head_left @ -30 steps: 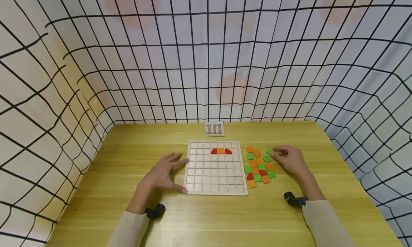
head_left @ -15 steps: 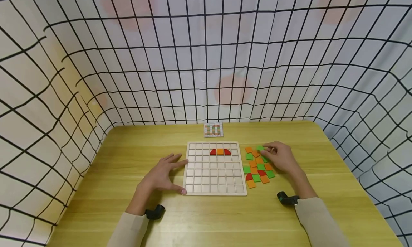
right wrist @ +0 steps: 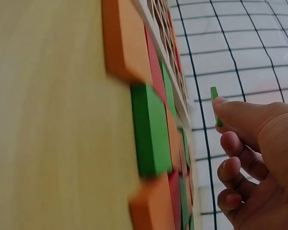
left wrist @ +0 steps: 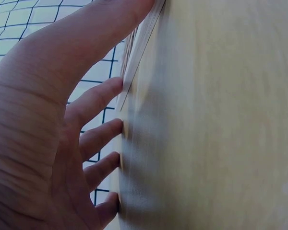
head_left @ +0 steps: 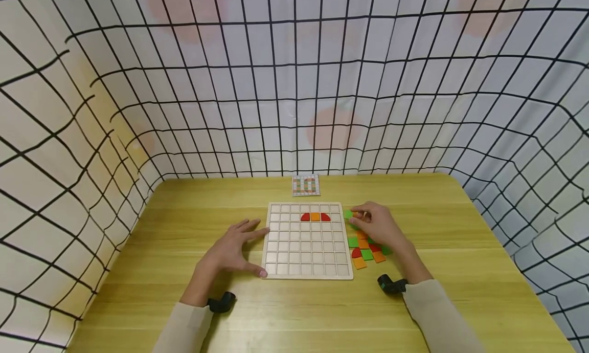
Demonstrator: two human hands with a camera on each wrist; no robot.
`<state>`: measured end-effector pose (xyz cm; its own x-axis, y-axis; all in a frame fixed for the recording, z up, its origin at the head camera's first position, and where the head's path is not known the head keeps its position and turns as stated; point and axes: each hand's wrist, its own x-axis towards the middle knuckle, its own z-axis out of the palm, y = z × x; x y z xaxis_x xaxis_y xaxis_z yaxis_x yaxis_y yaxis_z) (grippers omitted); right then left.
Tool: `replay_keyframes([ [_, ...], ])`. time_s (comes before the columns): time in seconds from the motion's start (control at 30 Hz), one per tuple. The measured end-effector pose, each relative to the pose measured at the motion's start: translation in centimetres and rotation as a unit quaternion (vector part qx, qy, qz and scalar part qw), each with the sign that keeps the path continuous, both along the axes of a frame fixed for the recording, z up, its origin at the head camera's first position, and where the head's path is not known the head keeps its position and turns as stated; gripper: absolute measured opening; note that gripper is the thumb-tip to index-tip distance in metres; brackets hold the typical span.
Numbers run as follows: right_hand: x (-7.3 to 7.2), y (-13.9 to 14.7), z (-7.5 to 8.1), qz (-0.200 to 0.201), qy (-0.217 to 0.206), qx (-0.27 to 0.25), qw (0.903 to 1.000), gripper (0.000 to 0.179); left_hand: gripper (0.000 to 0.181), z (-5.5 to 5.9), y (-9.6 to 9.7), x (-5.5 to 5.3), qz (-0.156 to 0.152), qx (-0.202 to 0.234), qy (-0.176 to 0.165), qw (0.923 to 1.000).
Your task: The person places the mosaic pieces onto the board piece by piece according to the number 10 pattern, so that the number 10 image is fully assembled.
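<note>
The right hand [head_left: 375,224] pinched a green tile [head_left: 348,215] near the grid board [head_left: 306,246], at two o'clock from its centre. The left hand [head_left: 232,248], fingers spread wide, touched the board's nine o'clock side; loose tiles [head_left: 366,255] lay beside its three o'clock edge.

Near the far edge of the tabletop [head_left: 299,317], the marks on the card [head_left: 306,185] are too small for me to read. The right hand [head_left: 379,225] partly hides several tiles [head_left: 366,254] and the green tile [head_left: 348,215] it pinches. Both sleeves [head_left: 186,326] run out of view. From the right wrist, one orange tile [right wrist: 153,206] is blurred and cut off.
</note>
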<state>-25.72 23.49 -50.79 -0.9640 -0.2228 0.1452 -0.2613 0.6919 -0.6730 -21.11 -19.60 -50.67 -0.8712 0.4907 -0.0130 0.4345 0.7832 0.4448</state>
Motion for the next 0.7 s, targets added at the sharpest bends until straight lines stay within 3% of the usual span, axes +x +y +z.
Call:
replay_keyframes([
  [0.3, -0.1, -3.0, 0.3, 0.034, -0.009, 0.011, 0.9993, 0.028, 0.112, -0.1, 0.0, -0.2, -0.003, -0.005, 0.003, 1.0000],
  [0.7, -0.3, -4.4, -0.8, 0.072, -0.007, 0.033, 0.9968, 0.029, 0.113, 0.0, 0.1, 0.0, 0.001, -0.006, 0.000, 1.0000],
])
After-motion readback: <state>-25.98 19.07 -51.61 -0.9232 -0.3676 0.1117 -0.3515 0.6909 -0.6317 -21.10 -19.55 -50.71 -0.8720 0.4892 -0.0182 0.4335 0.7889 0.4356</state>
